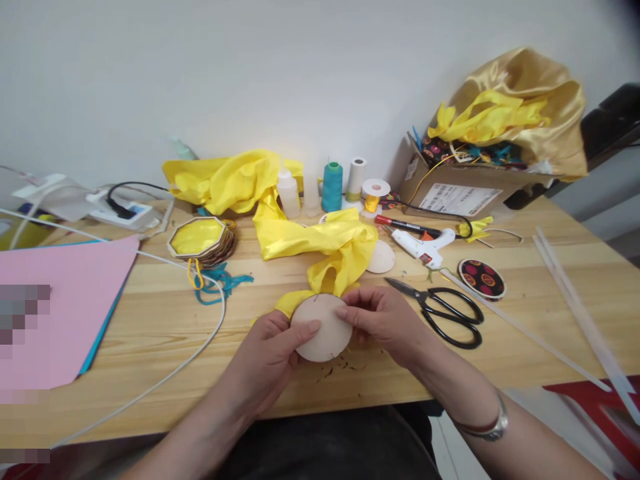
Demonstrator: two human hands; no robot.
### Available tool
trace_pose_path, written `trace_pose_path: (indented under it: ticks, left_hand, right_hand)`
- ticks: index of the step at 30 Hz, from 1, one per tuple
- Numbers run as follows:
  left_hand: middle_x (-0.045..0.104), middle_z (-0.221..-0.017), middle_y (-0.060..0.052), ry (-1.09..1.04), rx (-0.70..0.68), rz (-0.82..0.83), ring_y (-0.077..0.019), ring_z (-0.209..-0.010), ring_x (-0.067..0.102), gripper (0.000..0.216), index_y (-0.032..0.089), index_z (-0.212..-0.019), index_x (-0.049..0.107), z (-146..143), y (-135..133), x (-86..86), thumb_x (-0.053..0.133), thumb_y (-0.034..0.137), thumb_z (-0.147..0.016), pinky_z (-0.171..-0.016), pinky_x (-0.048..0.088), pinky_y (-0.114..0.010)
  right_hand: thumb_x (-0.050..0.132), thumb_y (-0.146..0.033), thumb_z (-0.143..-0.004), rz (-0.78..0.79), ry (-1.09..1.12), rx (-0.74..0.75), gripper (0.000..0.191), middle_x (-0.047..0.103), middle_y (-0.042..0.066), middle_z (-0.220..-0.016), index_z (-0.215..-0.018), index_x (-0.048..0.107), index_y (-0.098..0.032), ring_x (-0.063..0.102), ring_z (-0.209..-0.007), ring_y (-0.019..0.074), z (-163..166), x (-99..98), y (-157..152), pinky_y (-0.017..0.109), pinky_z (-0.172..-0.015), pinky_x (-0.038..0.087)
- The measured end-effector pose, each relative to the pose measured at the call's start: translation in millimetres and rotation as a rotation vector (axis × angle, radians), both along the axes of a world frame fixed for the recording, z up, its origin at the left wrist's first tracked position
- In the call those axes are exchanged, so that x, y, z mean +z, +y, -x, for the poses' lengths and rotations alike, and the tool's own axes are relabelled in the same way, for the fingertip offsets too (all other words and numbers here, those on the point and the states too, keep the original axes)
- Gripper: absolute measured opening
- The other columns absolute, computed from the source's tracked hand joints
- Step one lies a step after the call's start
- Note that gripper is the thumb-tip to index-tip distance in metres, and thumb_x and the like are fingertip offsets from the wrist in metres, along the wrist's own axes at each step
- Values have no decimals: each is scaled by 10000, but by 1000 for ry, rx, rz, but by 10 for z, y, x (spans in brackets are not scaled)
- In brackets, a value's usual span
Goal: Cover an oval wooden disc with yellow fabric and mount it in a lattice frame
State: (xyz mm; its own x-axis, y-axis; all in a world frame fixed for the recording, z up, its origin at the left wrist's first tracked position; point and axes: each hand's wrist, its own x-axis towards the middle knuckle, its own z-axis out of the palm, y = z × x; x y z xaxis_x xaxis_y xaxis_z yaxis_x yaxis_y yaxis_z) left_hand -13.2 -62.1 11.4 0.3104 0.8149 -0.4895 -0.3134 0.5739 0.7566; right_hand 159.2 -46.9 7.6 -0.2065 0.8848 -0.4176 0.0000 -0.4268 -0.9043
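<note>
Between my two hands, above the table's front edge, is a pale round disc with small marks near its rim. My left hand grips its left side, thumb flat on the face. At the upper right rim, my right hand pinches the disc with thumb and fingers. Yellow cloth runs from behind the disc back across the table; part of it shows beside my left fingers. How the cloth joins the disc is hidden. Black-handled scissors lie just right of my right hand.
A white glue gun, a marker and a patterned round piece lie to the right. Teal thread and a bottle stand behind. Left are stacked octagonal frames, a white cable and pink sheets.
</note>
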Motion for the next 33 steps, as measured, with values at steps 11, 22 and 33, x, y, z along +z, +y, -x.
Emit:
trace_pose_path:
  ticks: [11, 22, 33]
  left_hand:
    - [758, -886, -77, -24, -13, -54, -240, -908, 676, 216, 166, -925, 743, -3, -4, 0, 722, 223, -718, -783, 517, -309]
    - [751, -813, -106, -20, 8, 37, -207, -721, 689, 222, 92, -886, 728, -34, 46, 25, 737, 171, -678, -656, 548, -279]
    - [736, -877, -170, -78, -72, 170, -259, -799, 696, 195, 42, -924, 697, 25, 143, 145, 585, 84, -770, -626, 586, -329]
  right_hand:
    - [762, -426, -665, 111, 179, 135, 332, 587, -20, -664, -828, 676, -150, 438, -499, 49, -34, -84, 12, 191, -464, 295]
    - [770, -385, -630, 112, 169, -3, 283, 550, -39, -545, -661, 636, -137, 438, -446, 47, -5, -63, 33, 182, -424, 319]
    - [639, -242, -747, 183, 51, 76, 202, 507, -46, -387, -587, 579, -133, 418, -321, 46, -10, -40, 146, 143, -307, 327]
